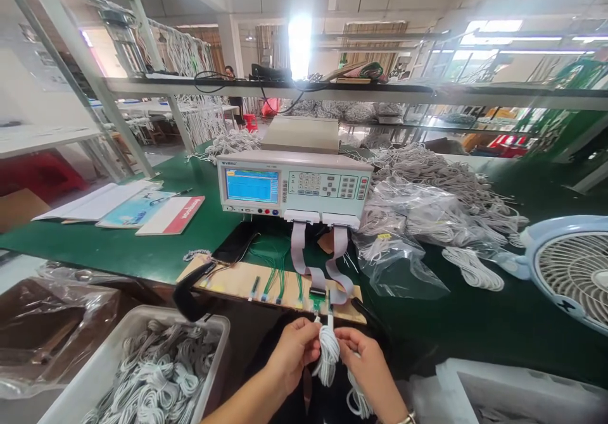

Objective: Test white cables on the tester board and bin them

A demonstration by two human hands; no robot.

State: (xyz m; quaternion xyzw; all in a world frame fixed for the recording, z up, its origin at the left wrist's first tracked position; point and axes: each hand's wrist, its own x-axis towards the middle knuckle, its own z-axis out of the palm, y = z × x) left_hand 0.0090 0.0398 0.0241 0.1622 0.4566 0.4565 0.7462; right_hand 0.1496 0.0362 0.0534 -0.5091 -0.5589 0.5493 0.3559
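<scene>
A coiled white cable [327, 355] hangs between my two hands at the front edge of a wooden test board [285, 288]. My left hand [295, 349] is closed in a pinch on the cable's left end, just below a small green circuit board [317, 299]. My right hand [361, 355] is closed on the cable's right side, near a white plug end [331, 320] that points up at the board. Whether either end sits in a socket I cannot tell. Below my right hand hangs a second white cable bundle [360, 402], partly hidden by the hand.
Behind the board stands a cable tester [297, 187] with a lit screen, joined by grey ribbon cables [298, 253]. A bin of coiled cables [221, 332] is at left, a white container [456, 386] at right. Piled cables [437, 177] and a fan [570, 272] occupy the right side.
</scene>
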